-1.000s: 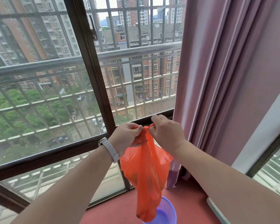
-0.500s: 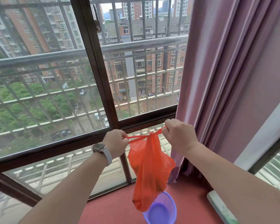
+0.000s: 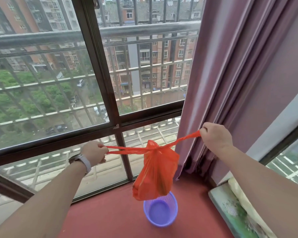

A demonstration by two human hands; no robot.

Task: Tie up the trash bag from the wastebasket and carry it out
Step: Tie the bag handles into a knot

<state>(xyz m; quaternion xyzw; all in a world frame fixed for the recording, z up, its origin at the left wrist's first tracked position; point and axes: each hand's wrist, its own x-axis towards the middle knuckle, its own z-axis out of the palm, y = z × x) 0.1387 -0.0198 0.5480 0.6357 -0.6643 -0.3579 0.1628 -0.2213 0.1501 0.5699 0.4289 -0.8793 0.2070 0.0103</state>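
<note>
Orange plastic: the trash bag [image 3: 155,170] hangs in the air directly above the purple wastebasket [image 3: 160,211], not touching it as far as I can see; the basket stands on the red sill floor and looks empty inside.

Hands: the left hand [image 3: 94,152] and the right hand [image 3: 215,136] are far apart from each other, each one closed into a fist around one stretched handle strip of the bag.

Bag relative to hands: the knot [image 3: 154,147] lies between the two fists, a little nearer to the right one; the right fist is higher and stands close to the mauve curtain [image 3: 230,83], the left fist is lower, in front of the window frame [image 3: 100,69].

Long axis of the strips: almost horizontal, running from left to right above the wastebasket, rising slightly toward the right hand.

Long axis of the bag body: vertical, the closed bottom pointing down at the wastebasket, the gathered mouth pointing up.

Judgement: the knot seems pulled tight; the coming move probably needs one hand to take both strips and lift the bag away from the wastebasket.
</note>
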